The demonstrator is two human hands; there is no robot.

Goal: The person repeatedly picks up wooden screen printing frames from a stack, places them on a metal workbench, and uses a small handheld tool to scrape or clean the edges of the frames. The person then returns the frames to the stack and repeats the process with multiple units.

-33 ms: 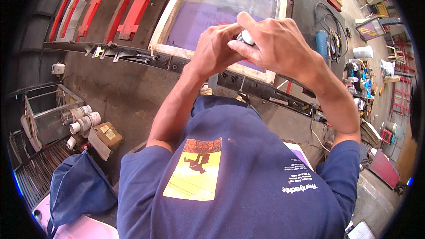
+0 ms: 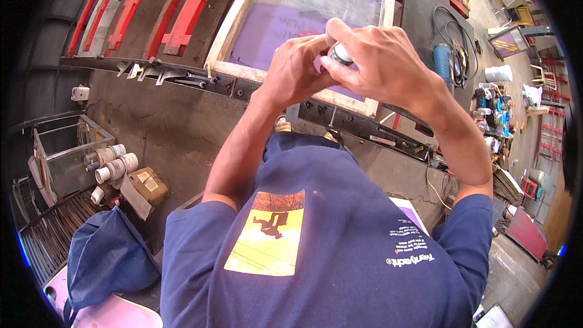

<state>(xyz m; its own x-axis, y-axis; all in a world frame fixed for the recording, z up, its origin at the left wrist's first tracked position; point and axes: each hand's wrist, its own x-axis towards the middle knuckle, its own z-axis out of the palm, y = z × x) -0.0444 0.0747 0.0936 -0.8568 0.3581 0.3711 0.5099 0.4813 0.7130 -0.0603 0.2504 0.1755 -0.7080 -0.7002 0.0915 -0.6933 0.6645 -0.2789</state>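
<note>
Above the near edge of a wood-framed screen (image 2: 255,30), my two hands meet around a small container with a white top and a dark ring (image 2: 341,54). My right hand (image 2: 388,64) is closed on it, thumb in front and index finger arched over. The curled fingers of my left hand (image 2: 297,67) press in from the left side and also close around it. Most of the container's body is hidden behind my fingers. Purple shows through a narrow gap between my hands. The framed screen lies under them, with a purple area and a paler upper part.
Red metal bars (image 2: 194,9) stand at the back left. Tools lie along the dark rail (image 2: 225,85). To the right are a blue cylinder (image 2: 441,61) and a coiled black cable (image 2: 452,30). A blue bag (image 2: 106,255) and several pots (image 2: 118,167) sit at lower left.
The white-topped container has turned slightly between my hands, and its dark ring now shows differently. A small purple gap has opened between my left fingers and right thumb.
</note>
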